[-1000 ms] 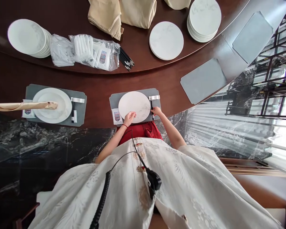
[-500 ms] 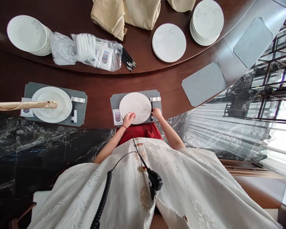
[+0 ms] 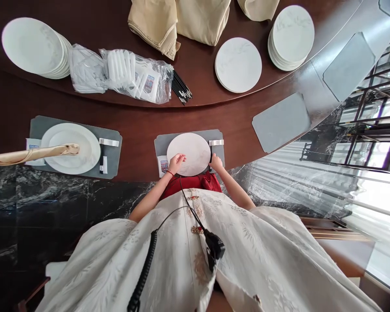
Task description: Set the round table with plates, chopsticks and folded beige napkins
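A round white marbled plate (image 3: 193, 151) lies on a grey placemat (image 3: 161, 144) at the near edge of the dark wooden table. My left hand (image 3: 175, 164) rests its fingertips on the plate's near left rim, fingers apart. My right hand (image 3: 216, 162) is closed around the near end of black chopsticks (image 3: 211, 148), which lie on a silver rest (image 3: 217, 142) to the right of the plate. A small wrapped packet (image 3: 163, 165) with a crest sits left of the plate.
To the left is a set place with a white plate (image 3: 84, 147), folded napkin (image 3: 32, 154) and chopsticks. The raised centre holds plate stacks (image 3: 32, 47) (image 3: 292, 37), a single plate (image 3: 238, 64), bagged packets (image 3: 133, 76), black chopsticks (image 3: 181, 86) and beige napkins (image 3: 156, 21). Bare placemats (image 3: 281, 121) lie right.
My right hand has slid slightly toward the plate along the chopsticks. My left hand stays on the plate's rim. The view has shifted a little.
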`<move>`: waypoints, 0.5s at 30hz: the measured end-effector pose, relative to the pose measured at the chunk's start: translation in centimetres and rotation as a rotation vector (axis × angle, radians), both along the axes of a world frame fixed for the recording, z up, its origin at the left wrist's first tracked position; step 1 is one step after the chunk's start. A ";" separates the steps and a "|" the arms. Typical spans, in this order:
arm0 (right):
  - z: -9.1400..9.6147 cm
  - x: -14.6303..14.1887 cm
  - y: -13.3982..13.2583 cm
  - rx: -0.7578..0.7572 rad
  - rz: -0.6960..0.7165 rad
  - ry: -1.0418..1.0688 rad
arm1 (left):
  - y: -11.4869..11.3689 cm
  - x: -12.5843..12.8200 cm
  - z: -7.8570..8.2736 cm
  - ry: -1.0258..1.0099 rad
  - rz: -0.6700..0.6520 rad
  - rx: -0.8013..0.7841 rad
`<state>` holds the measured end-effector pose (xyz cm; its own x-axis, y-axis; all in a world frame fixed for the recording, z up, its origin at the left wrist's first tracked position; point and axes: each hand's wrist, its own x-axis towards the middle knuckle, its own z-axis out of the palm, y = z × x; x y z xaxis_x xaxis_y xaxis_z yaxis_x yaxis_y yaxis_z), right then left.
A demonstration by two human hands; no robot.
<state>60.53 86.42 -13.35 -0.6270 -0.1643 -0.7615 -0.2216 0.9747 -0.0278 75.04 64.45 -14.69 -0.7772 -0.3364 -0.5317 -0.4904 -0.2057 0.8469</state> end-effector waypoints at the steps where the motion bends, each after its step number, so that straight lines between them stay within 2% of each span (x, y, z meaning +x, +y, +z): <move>1: 0.1 0.3 -0.2 0.016 -0.009 -0.004 | -0.7 -0.2 -0.1 0.000 0.003 0.001; 8: 0.7 1.1 -1.5 0.081 -0.085 -0.015 | -5.7 -1.8 -0.8 0.026 0.055 -0.018; 12: 1.0 1.1 -1.7 0.120 -0.081 -0.037 | -8.3 -2.6 -0.7 0.036 0.088 -0.060; 15: 1.6 0.6 -1.7 0.203 -0.045 -0.057 | -12.3 -4.2 0.0 0.071 0.173 -0.194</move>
<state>61.18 84.77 -11.79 -0.5853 0.0230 -0.8105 -0.1819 0.9704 0.1589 70.87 52.10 -14.66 -0.7327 -0.5574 -0.3904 -0.3998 -0.1116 0.9098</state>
